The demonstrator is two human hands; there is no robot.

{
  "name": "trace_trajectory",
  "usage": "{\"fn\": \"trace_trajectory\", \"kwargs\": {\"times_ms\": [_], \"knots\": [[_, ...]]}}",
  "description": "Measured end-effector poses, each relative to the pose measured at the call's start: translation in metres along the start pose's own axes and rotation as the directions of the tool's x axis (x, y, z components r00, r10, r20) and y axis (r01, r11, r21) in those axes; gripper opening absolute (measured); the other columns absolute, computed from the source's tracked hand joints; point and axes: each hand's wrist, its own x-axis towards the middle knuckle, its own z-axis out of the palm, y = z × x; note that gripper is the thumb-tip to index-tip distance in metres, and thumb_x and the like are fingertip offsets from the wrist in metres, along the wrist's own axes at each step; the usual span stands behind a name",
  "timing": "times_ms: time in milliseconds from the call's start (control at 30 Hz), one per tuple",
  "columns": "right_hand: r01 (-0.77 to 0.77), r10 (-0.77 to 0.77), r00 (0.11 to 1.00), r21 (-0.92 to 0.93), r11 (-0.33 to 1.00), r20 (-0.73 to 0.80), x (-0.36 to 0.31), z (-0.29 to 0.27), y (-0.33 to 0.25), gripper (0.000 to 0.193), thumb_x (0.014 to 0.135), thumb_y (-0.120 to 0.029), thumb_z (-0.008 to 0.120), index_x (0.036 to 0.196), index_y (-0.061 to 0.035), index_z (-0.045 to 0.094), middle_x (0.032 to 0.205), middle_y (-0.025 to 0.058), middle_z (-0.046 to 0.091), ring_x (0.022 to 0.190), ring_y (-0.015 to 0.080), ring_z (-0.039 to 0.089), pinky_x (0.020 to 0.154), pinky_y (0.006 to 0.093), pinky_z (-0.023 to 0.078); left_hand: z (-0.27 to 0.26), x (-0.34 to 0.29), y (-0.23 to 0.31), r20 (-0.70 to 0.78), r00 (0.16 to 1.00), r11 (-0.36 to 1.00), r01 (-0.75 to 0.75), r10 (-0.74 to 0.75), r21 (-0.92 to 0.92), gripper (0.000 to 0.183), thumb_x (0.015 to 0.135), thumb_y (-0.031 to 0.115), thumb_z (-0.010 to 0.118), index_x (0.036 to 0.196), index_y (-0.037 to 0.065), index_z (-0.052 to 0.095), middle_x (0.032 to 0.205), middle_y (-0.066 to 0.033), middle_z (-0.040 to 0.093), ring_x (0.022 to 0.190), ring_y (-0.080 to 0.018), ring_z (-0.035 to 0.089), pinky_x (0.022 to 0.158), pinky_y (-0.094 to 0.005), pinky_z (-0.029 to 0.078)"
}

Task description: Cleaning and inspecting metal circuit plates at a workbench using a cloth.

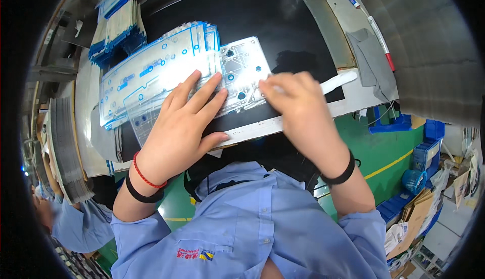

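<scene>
My left hand (184, 114) lies flat, fingers spread, on a clear sheet with blue markings (161, 64), which overlaps several like sheets. Partly beneath these is a pale translucent circuit sheet (246, 59) with printed lines and dark round spots. At its right edge my right hand (301, 102) is closed, thumb and fingertips pinched together and slightly smeared by motion. What the pinch holds is hidden. A flat white handle-like strip (339, 81) sticks out from behind that hand; whether it is gripped or resting on the table, I cannot tell.
A bundle of blue-edged sheets (118, 31) stands at the far left of the black work surface (283, 18). Two markers (380, 41) and a grey cloth (371, 61) lie along the right edge. Blue bins (427, 152) stand lower right. Another person's sleeve (83, 226) shows at left.
</scene>
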Motion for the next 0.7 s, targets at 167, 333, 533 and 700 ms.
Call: {"fn": "trace_trajectory", "kwargs": {"times_ms": [167,333,533,700], "knots": [[0.02,-0.02,0.998,-0.001,1.0,0.059,-0.007,0.003,-0.027,0.035,0.088,-0.011,0.064,0.12,-0.0019,0.074,0.115,0.0047,0.067,0.099,0.0251,0.06,0.084,0.0396,0.048,0.005,-0.003,0.001,-0.013,1.0,1.0,0.015,-0.015,-0.002,0.076,0.085,0.028,0.082,0.153,0.008,0.054,0.168,-0.0123,0.039,0.155,-0.0427,0.032,0.123,-0.0552,0.031],[-0.053,0.056,0.995,-0.038,0.998,0.078,-0.001,-0.003,-0.024,0.035,0.085,-0.006,0.064,0.118,-0.0019,0.074,0.116,0.0063,0.069,0.099,0.0271,0.062,0.086,0.0412,0.049,0.007,-0.002,0.003,-0.025,1.0,1.0,0.014,-0.014,-0.002,0.076,0.087,0.029,0.08,0.154,0.008,0.053,0.168,-0.0126,0.039,0.156,-0.0422,0.031,0.124,-0.055,0.031],[-0.027,0.027,0.999,0.004,1.0,0.022,-0.002,0.011,-0.038,0.028,0.087,-0.008,0.063,0.112,0.0016,0.072,0.107,0.0059,0.065,0.095,0.0262,0.06,0.079,0.0412,0.048,0.008,-0.003,0.002,-0.029,0.999,1.0,0.021,-0.021,-0.01,0.074,0.089,0.03,0.078,0.155,0.009,0.052,0.168,-0.0123,0.039,0.156,-0.0418,0.031,0.124,-0.0544,0.03],[-0.125,0.121,0.992,-0.134,0.983,-0.035,-0.006,-0.002,-0.013,0.026,0.087,-0.007,0.063,0.109,0.0035,0.072,0.103,0.0076,0.063,0.094,0.0285,0.058,0.08,0.0418,0.047,0.01,-0.007,0.002,-0.031,0.999,0.999,0.03,-0.03,0.01,0.074,0.089,0.031,0.077,0.155,0.008,0.051,0.168,-0.0127,0.039,0.156,-0.0421,0.03,0.124,-0.0542,0.03]]}}
